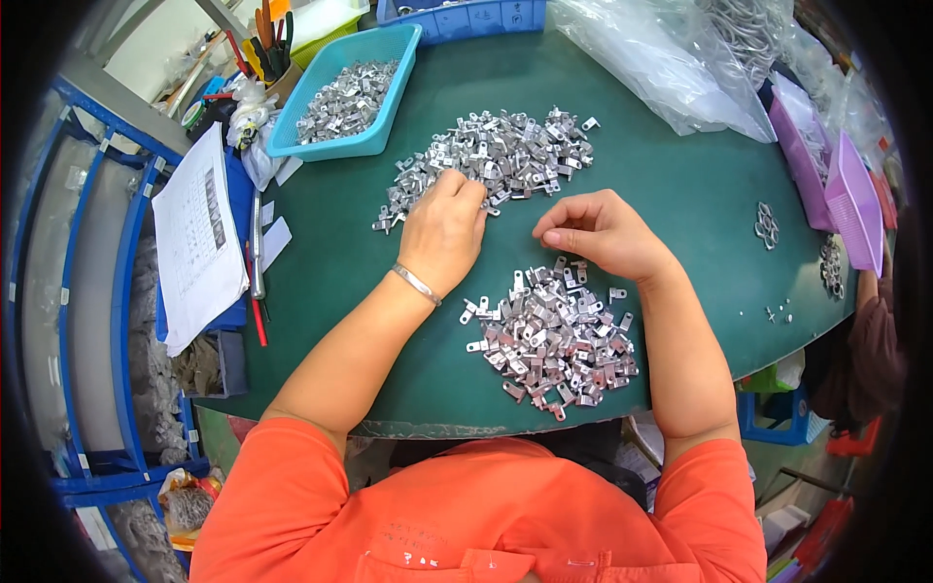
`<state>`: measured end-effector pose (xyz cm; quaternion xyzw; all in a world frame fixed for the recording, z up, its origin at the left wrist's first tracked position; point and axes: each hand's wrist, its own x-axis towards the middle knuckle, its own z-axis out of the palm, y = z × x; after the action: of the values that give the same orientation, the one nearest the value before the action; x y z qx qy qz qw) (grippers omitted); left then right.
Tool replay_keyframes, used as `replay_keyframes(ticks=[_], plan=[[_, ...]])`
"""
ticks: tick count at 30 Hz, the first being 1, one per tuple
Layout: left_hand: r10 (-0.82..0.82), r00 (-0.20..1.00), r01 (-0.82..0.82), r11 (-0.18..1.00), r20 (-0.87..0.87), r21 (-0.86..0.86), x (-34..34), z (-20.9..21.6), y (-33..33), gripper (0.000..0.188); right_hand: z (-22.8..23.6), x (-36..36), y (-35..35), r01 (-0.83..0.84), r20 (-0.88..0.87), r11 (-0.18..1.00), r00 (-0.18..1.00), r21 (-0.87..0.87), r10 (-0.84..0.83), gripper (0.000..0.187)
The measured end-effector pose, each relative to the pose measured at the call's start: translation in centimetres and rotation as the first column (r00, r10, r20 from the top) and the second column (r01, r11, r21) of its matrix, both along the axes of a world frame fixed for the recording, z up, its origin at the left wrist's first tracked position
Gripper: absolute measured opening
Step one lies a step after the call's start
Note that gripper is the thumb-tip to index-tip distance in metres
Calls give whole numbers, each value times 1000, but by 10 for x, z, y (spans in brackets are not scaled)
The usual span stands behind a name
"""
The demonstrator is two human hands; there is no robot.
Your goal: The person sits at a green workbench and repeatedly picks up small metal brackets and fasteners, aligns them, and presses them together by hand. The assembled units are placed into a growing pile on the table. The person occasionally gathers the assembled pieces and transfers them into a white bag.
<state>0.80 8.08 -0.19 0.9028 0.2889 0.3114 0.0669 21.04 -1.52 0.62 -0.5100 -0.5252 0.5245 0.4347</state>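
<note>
On the green table (pixel 680 194) lie two heaps of small silver metal brackets. The far heap (pixel 515 151) spreads out beyond my hands. The near heap (pixel 554 335) lies close to my body. My left hand (pixel 442 228), with a silver bangle on the wrist, rests knuckles up at the near edge of the far heap, its fingertips among the brackets. My right hand (pixel 598 233) hovers just above the near heap with fingers curled and thumb pinched against them; whether a bracket sits in the pinch is hidden.
A light blue tray (pixel 389 107) with more brackets stands at the far left. A paper sheet (pixel 194 243) and pens lie at the left edge. Clear plastic bags (pixel 671 68) and purple trays (pixel 850 199) sit at the right, and a few loose metal parts (pixel 768 223).
</note>
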Motion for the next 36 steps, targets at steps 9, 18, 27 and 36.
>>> replay_keyframes(ticks=[9, 18, 27, 36], plan=[[237, 888, 176, 614, 393, -770, -7, 4, 3, 15, -4, -19, 1, 165, 89, 976, 980, 144, -178, 18], [414, 775, 438, 193, 478, -878, 1, 15, -32, 15, -3, -27, -1, 105, -48, 981, 994, 163, -99, 25], [27, 941, 93, 938, 338, -333, -8, 11, -16, 7, 17, 11, -12, -12, 277, 992, 961, 122, -23, 13], [-193, 964, 206, 977, -182, 54, 6, -1, 12, 10, 9, 13, -6, -19, 439, 996, 898, 91, -23, 14]])
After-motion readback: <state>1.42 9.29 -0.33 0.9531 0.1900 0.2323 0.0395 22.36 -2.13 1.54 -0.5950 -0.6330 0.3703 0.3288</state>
